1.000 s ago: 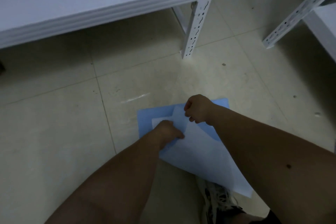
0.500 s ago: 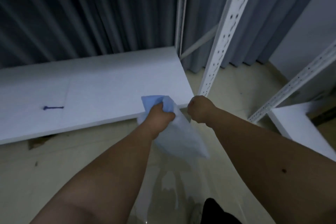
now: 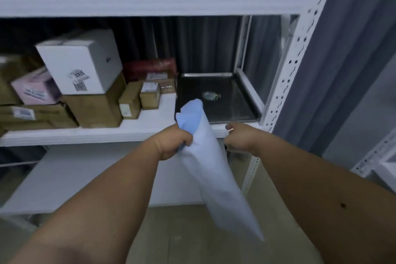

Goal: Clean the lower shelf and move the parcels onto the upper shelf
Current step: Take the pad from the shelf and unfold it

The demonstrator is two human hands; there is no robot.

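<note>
Evidently the cleaning step was only being readied. The left hand [image 3: 171,144], near the centre of the view, was clenched tight on a pale blue cloth [image 3: 205,156], whose bunched top poked up toward twelve o'clock while the long tail hung down toward five o'clock. The right hand [image 3: 237,137], at about three o'clock from the left and just apart from the cloth, was loosely curled with nothing visible in it.

Parcels [image 3: 85,92], white, brown and pink boxes, sat stacked at nine to ten o'clock on the middle shelf [image 3: 150,118], beside a dark metal tray [image 3: 233,100] at one o'clock from the hands. Above, at twelve o'clock, ran the upper shelf [image 3: 150,0], bare along most of its visible front, with something blue at its right end. Below the hands, at seven o'clock, lay the lowest white board [image 3: 85,178], with nothing on its visible part.

Judging by this, wiping had not yet begun. Which board the task meant by the lower shelf could not be settled from here. The next move would call for spreading the cloth flat against the chosen surface and sweeping it across; if the parcel shelf was meant, the boxes would need lifting upward first.
</note>
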